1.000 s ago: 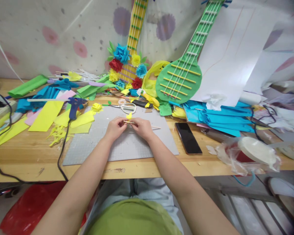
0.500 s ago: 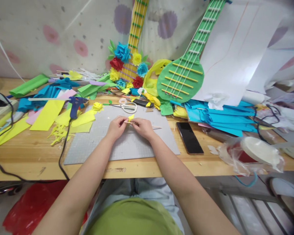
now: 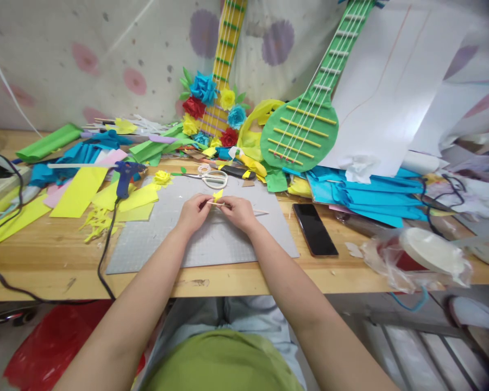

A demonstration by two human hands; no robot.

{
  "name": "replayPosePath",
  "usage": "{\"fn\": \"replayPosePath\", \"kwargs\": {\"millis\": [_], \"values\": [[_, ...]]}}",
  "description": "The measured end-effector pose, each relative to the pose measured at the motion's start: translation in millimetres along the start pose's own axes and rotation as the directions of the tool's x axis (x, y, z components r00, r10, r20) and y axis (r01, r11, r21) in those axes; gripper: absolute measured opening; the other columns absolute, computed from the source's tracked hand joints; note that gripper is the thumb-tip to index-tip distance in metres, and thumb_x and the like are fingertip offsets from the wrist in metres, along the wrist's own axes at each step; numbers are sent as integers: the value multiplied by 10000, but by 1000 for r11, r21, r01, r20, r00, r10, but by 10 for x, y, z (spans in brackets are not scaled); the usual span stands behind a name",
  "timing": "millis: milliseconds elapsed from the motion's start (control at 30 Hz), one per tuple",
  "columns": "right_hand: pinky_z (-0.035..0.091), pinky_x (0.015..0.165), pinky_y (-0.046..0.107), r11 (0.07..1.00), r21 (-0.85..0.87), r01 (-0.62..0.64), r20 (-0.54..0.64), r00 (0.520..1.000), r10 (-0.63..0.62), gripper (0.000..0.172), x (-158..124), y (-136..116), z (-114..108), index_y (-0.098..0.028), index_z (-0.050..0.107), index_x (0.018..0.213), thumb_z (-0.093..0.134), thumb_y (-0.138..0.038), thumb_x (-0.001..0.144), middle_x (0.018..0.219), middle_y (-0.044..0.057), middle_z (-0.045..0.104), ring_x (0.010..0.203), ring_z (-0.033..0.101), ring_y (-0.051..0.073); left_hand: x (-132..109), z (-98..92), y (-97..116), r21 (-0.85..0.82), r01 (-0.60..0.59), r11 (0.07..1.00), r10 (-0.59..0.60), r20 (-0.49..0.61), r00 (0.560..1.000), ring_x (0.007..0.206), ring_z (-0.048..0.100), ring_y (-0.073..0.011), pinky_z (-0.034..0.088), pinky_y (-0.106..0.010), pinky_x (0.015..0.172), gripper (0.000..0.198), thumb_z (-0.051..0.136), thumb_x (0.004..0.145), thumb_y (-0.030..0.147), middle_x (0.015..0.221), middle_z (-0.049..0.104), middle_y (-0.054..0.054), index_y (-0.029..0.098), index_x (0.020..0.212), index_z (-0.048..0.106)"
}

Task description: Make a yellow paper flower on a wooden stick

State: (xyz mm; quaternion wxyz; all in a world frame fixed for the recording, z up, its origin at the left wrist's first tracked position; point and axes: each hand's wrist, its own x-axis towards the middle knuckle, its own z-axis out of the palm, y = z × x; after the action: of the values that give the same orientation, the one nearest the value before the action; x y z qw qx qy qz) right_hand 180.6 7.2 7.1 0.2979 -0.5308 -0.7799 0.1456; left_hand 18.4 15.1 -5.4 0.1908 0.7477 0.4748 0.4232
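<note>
My left hand (image 3: 194, 211) and my right hand (image 3: 238, 210) meet over the grey cutting mat (image 3: 155, 239). Both are closed in a pinch on a thin wooden stick (image 3: 261, 211) with a small piece of yellow paper (image 3: 217, 195) at its middle. The stick lies level, its far end poking out to the right of my right hand. White-handled scissors (image 3: 212, 177) lie just beyond the hands. A small yellow paper flower (image 3: 162, 177) sits at the mat's far left corner.
A blue glue gun (image 3: 124, 176) with a black cord lies left of the mat among yellow paper sheets (image 3: 79, 191). A black phone (image 3: 314, 229) lies to the right. Two paper guitars (image 3: 299, 130) lean on the wall. Blue paper (image 3: 367, 198) and a bagged tape roll (image 3: 426, 251) crowd the right.
The hands stay together on the stick; the fingers shift only slightly around the yellow paper. Nothing else has moved.
</note>
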Motion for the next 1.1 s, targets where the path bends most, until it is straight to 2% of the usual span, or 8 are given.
{"fn": "replayPosePath", "kwargs": {"millis": [167, 367, 933, 1100], "values": [[400, 653, 217, 1000, 5, 4, -3, 1000, -4, 217, 1, 2, -3, -254, 656, 930, 501, -279, 780, 843, -20, 682, 723, 588, 116, 1, -14, 24, -2, -18, 1000, 18, 5, 1000, 787, 556, -126, 450, -265, 719, 209, 443, 801, 271, 841, 624, -38, 173, 865, 616], [407, 685, 213, 999, 36, -13, -4, 1000, 14, 225, -5, -37, -33, -255, 661, 922, 496, -246, 770, 845, -26, 681, 724, 586, 112, -12, -23, 72, 26, -78, 997, 76, 72, 994, 644, 507, -88, 446, -227, 600, 243, 523, 736, 226, 891, 570, -33, 176, 964, 593], [415, 690, 216, 999, 44, 1, -54, 999, 2, 218, -16, -48, -31, -259, 652, 914, 495, -234, 765, 866, -34, 681, 726, 591, 112, -27, 4, 127, 163, -77, 984, 76, 16, 997, 656, 513, -89, 438, -224, 630, 319, 461, 732, 141, 960, 547, -34, 198, 1024, 577], [419, 720, 221, 999, 39, -11, -83, 996, 14, 206, -20, -49, -26, -267, 642, 920, 494, -260, 777, 890, -31, 676, 756, 594, 115, -2, 28, 152, 99, -36, 994, 38, -25, 999, 702, 518, -102, 436, -225, 621, 299, 430, 749, 125, 943, 553, -38, 191, 1002, 575]]}}
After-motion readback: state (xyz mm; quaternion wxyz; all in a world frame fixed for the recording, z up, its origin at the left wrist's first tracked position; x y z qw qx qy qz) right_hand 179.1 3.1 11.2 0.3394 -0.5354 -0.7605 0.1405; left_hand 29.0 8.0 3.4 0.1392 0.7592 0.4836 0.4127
